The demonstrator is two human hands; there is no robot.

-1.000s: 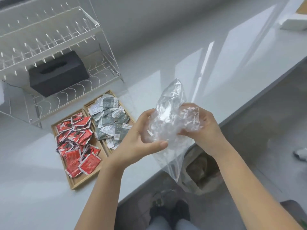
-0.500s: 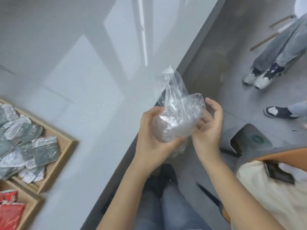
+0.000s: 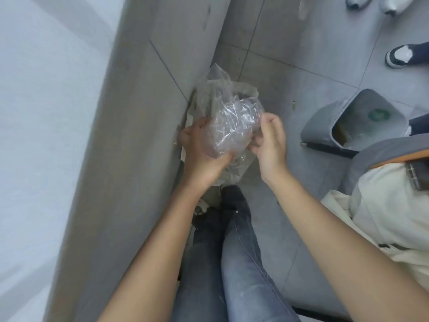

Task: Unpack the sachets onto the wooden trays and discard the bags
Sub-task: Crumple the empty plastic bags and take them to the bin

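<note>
Trays gone from view, both hands' fingers grasping crumpled clear bag (image 3: pixel 228 122), left hand (image 3: pixel 204 154), right hand (image 3: pixel 270 140), over floor

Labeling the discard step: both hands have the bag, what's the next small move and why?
Probably carry the crumpled clear plastic bag right, toward the grey bin. The left hand and right hand both grip it, it looks emptied, and the bin lies tipped with its mouth open to the right on the floor.

Clear plastic bag (image 3: pixel 228 126), crumpled into a loose wad with one corner standing upward, gripped from below by the left hand (image 3: pixel 204 154) and pinched at its side by the right hand (image 3: pixel 270 140), above the floor.
</note>
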